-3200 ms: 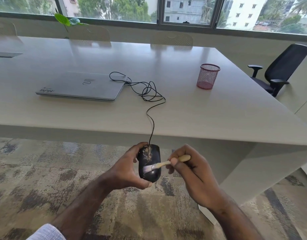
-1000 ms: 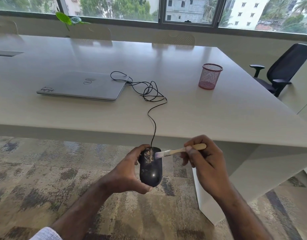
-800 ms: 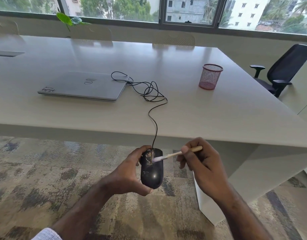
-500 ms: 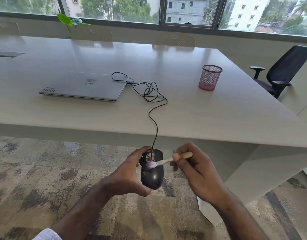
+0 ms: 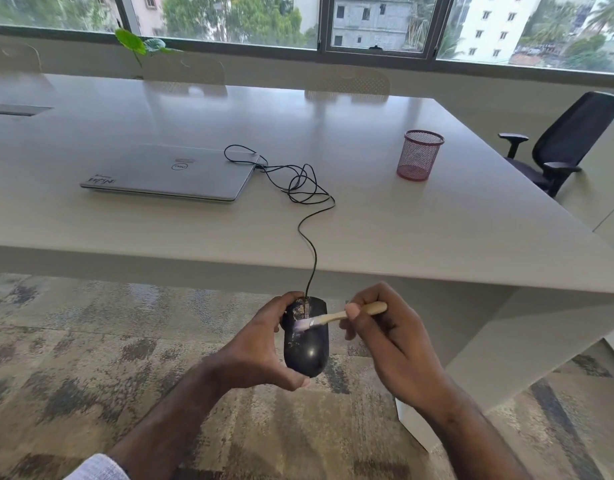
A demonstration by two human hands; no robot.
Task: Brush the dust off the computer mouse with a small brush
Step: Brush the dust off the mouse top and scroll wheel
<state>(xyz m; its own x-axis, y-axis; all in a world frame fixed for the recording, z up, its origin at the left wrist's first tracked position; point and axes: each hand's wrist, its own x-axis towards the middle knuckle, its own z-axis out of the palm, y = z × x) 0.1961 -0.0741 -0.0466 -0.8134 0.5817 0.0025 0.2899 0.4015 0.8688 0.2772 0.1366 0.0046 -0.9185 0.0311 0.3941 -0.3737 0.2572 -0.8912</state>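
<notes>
Nearest to the camera, a pale sleeve (image 5: 97, 467) showed at the bottom edge on the left arm; both forearms reached forward over a patterned carpet (image 5: 73, 358). The left hand (image 5: 260, 351) gripped the black computer mouse (image 5: 307, 344) from its left side, with the thumb curled under the near end and the fingers wrapped round the far end; the mouse was held in the air, in front of the near edge of the worktop (image 5: 437, 220), not resting on it. The right hand (image 5: 392, 348) pinched the wooden handle of the small brush (image 5: 336, 317) between the thumb and the curled fingers; the pale bristles touched the upper left part of the mouse, where light dust marks were visible, with more dust near the far end beside the cable entry. The rounded near part of the mouse was shiny.

The black cable (image 5: 309, 216) ran from the far end of the mouse up over the worktop edge, made a loose tangle, and reached the right side of a closed grey laptop (image 5: 170, 173) lying on the left of the worktop; a red mesh cup (image 5: 419, 155) stood upright well to the right of it. Further right, beyond the worktop, was a black office chair (image 5: 568, 140); at the far side were pale chair backs, a green leaf (image 5: 130, 41), and windows (image 5: 378, 22) with buildings and trees outside.
</notes>
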